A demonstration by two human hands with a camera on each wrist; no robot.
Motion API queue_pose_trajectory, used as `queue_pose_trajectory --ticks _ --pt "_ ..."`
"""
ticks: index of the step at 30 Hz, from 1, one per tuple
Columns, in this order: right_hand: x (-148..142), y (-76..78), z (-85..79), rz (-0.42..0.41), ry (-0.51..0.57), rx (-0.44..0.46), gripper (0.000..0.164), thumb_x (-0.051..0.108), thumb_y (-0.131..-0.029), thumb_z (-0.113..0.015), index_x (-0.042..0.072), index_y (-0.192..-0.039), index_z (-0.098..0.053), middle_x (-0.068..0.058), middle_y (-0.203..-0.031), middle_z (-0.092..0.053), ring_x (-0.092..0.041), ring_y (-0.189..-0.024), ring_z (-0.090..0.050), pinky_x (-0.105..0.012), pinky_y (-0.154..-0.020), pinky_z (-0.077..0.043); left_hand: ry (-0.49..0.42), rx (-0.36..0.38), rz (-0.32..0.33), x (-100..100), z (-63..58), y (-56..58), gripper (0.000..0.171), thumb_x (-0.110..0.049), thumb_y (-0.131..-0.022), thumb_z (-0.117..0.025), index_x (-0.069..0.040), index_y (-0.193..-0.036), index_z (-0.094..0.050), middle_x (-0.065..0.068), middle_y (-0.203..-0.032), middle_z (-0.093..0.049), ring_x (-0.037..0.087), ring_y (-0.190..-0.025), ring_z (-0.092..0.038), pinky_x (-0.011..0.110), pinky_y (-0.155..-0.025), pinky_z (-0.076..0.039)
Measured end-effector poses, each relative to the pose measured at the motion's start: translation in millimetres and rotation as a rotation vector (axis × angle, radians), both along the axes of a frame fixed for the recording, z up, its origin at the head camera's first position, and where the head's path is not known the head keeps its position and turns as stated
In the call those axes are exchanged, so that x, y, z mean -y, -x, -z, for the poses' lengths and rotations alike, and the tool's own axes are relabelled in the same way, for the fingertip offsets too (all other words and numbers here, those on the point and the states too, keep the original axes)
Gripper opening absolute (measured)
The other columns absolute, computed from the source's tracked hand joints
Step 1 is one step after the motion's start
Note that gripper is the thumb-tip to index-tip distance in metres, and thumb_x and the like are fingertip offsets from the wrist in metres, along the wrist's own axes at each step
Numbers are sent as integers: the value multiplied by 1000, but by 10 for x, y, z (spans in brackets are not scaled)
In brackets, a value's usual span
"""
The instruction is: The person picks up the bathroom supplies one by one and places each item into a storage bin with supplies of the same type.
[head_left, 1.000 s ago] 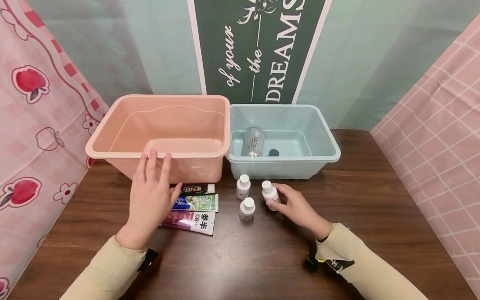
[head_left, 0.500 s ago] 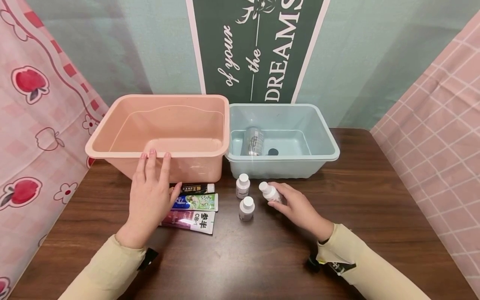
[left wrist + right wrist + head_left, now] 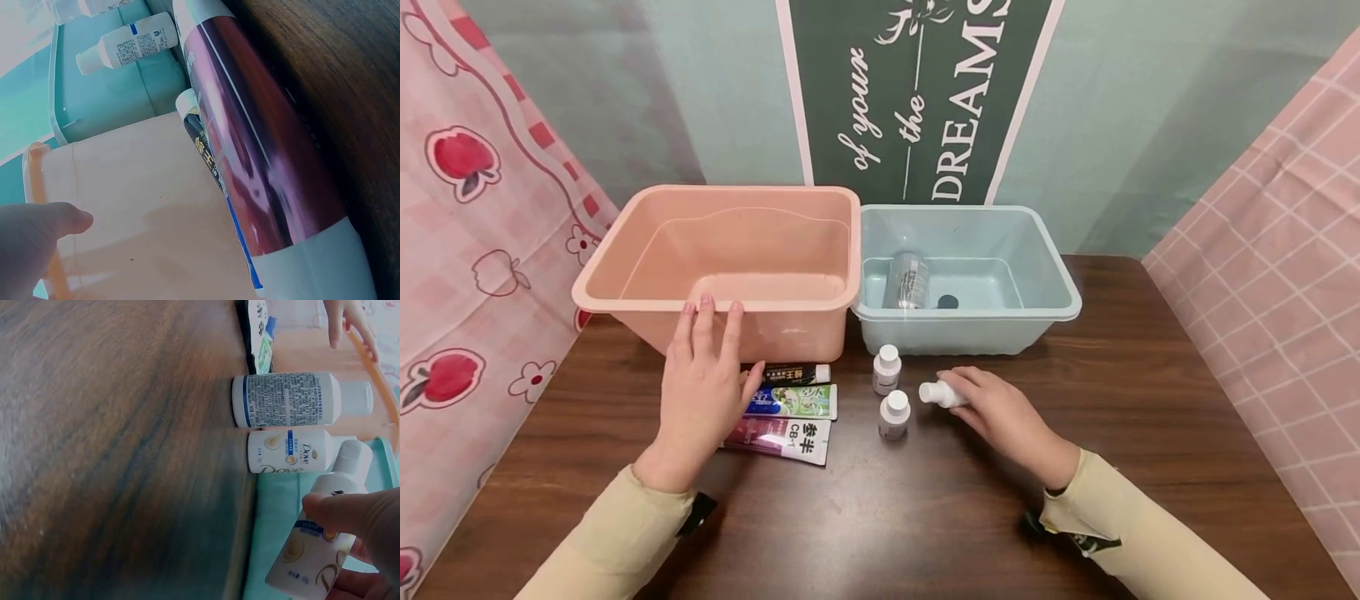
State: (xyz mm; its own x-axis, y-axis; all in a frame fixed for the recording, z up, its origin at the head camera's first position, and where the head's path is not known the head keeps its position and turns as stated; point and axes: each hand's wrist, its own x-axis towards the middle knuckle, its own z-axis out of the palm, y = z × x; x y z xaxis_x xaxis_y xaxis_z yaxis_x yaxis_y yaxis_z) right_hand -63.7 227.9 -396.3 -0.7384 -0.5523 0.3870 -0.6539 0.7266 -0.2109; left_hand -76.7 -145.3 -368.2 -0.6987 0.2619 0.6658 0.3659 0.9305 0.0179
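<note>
My right hand (image 3: pixel 1000 417) grips a small white Dove bottle (image 3: pixel 310 550) between thumb and fingers. In the head view this bottle is tipped, its cap pointing left. Two more white bottles stand upright on the table to its left, a rear one (image 3: pixel 887 372) and a front one (image 3: pixel 893 418). My left hand (image 3: pixel 706 396) rests against the front of the pink basin (image 3: pixel 790 333), its fingers straight and fingertips at the rim. Beside and partly under that hand lie three toothpaste tubes: a black one (image 3: pixel 790 375), a blue-green one (image 3: pixel 797 402) and a purple-white one (image 3: pixel 782 438).
A light blue basin (image 3: pixel 970 333) stands right of the pink one, against its side. Inside lie a clear container with a printed label (image 3: pixel 912 282) and a dark round spot (image 3: pixel 948 302). Curtains hang at the back and both sides of the wooden table (image 3: pixel 880 525).
The bottle in my right hand has tipped from nearly upright to almost lying, cap to the left. My left hand has stayed on the pink basin.
</note>
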Motion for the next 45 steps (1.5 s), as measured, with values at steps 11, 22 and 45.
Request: queue_pose_trajectory --ticks 11,22,45 --pt "1 -96 -165 52 -73 -135 46 1 -71 -76 7 -115 -64 -10 -109 -61 -27 -99 -57 -42 -80 -50 4 -5 -9 7 -8 2 78 -29 -73 -70 1 -138 -38 32 -140 -28 49 -129 -26 61 -87 -37" --pt "-11 -132 -203 56 -139 -213 41 -3 -74 -71 6 -113 -64 -11 -106 -61 -30 -98 -57 -44 -81 -49 2 -20 -6 7 -22 1 76 -29 -74 -69 1 -138 -39 32 -138 -31 49 -128 -27 61 -85 -38" --pt "-57 -184 -313 88 -167 -195 45 -3 -71 -73 7 -114 -64 -12 -106 -61 -29 -98 -57 -44 -79 -50 -18 -49 0 -22 -37 -6 76 -27 -71 -71 0 -136 -42 31 -138 -33 49 -127 -30 61 -90 -37"
